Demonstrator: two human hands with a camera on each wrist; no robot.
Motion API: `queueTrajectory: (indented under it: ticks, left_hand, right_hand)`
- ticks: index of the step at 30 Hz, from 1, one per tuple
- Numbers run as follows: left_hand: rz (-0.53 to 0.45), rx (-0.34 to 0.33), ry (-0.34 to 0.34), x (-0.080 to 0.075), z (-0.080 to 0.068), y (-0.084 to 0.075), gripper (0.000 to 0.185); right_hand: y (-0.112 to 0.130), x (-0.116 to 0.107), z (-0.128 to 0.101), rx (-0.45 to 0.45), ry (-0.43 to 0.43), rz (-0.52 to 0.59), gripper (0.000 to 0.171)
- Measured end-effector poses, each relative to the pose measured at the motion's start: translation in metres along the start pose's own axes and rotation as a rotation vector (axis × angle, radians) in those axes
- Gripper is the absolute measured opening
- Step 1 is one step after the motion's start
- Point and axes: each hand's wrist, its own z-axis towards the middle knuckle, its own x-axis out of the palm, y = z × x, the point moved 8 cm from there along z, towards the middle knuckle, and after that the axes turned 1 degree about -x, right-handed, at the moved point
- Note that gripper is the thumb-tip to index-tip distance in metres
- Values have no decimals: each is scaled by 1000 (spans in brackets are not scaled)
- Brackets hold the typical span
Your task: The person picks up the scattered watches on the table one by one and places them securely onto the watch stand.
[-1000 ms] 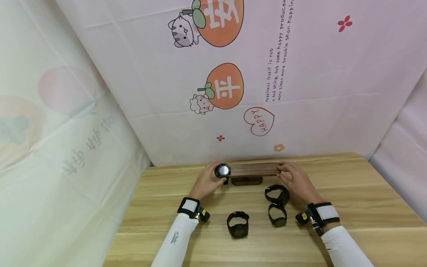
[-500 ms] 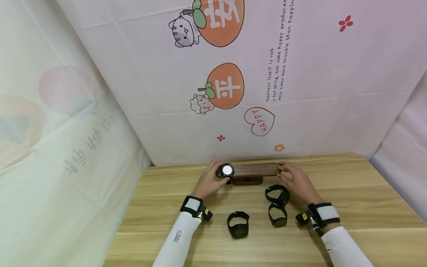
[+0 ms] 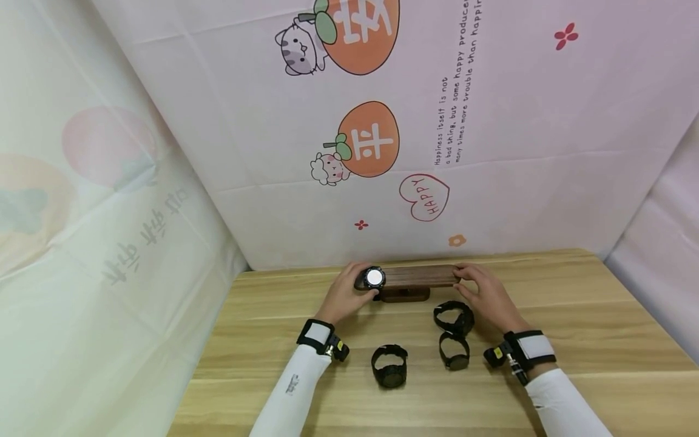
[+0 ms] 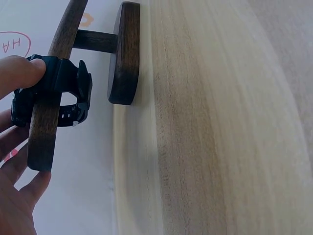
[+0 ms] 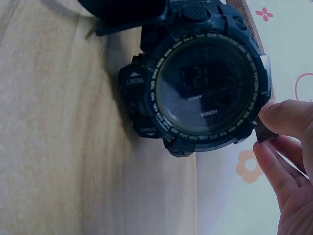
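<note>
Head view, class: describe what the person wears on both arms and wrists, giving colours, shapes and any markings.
Both arms wear long white sleeves; the left sleeve bears a small dark marking. Each wrist carries a black strap with a white rectangular panel, the left wrist strap and the right wrist strap. A small black camera unit with a yellow spot hangs from each. Both hands are bare.

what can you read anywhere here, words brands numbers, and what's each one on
"HONHX", on the dial of the watch lying by the right hand.
"RESET" and "START", on that watch's side buttons.
"HAPPY", in the heart on the backdrop.
"Happiness itself is not a bad thing...", backdrop text; rest partly cut off.
Bezel lettering: too small.
</note>
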Motion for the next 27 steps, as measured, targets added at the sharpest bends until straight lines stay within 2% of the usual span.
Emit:
queueTrajectory:
  ticks: [13,27]
  left_hand:
    - [54,27,-10,6,4,-3,68]
    - [59,32,-17,10,8,-7,67]
  right_hand:
    - [1,-1,0,-3,-1,3,32]
    - [2,-2,0,-12,-14,2,32]
